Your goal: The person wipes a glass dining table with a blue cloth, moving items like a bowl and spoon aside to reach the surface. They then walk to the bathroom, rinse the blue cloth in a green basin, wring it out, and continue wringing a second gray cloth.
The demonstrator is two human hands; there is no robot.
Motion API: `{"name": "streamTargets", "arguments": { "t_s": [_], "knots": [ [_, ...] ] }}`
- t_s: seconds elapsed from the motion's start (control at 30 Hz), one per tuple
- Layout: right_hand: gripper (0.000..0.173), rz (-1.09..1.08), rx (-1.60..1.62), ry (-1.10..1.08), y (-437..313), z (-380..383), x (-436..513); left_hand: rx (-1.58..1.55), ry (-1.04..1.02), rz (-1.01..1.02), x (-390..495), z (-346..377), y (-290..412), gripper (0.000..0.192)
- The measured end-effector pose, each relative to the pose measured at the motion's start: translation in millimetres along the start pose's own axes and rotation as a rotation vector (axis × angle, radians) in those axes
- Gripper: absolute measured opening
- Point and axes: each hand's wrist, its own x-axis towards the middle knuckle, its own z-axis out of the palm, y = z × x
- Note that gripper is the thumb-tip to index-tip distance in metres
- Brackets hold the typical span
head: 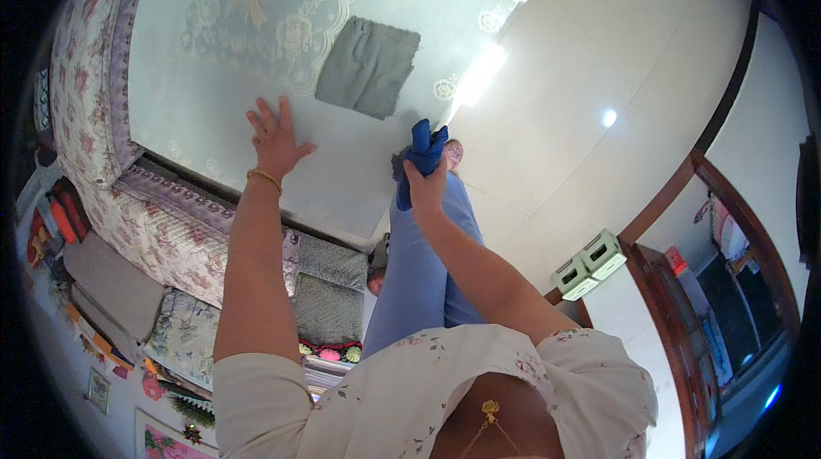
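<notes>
My left hand [276,141] is spread palm-down over the pale tablecloth [205,109], fingers apart and holding nothing. Whether it presses on the table I cannot tell. A bunched blue cloth [426,150] is gripped in my right hand [426,190], near the table's right edge and above my knee. Something dark grey shows beside the blue cloth, partly hidden by it. Farther up the table, a folded grey cloth [369,68] with frayed edges lies flat, beyond both hands and apart from them.
A lace-patterned panel [276,10] covers the table's far part. Left of the table stands a sofa with floral covers [90,74]; grey seat cushions [327,292] are near my legs. Tiled floor [577,74] runs along the right, with light green boxes [590,265] by a doorway.
</notes>
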Motion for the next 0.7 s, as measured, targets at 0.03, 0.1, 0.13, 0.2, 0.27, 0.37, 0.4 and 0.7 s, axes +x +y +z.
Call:
{"name": "streamTargets", "arguments": {
  "t_s": [0.03,0.1,0.13,0.2,0.27,0.37,0.4,0.7],
  "knots": [
    [0.052,-0.018,0.008,0.0,-6,-3,13,-0.016,-0.035,-0.026,-1,-4,3,0.117],
    [0.048,-0.052,0.024,-0.007,-25,-11,61,-0.006,-0.021,-0.019,-3,-5,1,0.117],
    [0.044,-0.108,0.037,-0.024,-54,-15,86,-0.003,-0.019,-0.014,-4,-3,-2,0.117],
    [0.038,-0.211,0.042,-0.026,-108,-28,151,0.0,0.004,0.009,-4,1,-1,0.118],
    [0.033,-0.251,0.069,-0.031,-159,-32,215,0.021,0.023,0.009,-3,-4,-1,0.121],
    [0.03,-0.083,0.189,-0.119,-235,-37,266,0.049,0.035,0.02,0,-2,-4,0.124],
    [0.032,-0.015,0.133,-0.136,-238,-42,280,0.045,0.058,0.035,0,-2,-4,0.122],
    [0.038,-0.167,0.045,-0.012,-199,-43,283,-0.14,0.106,0.033,14,-36,21,0.095]
  ]
}}
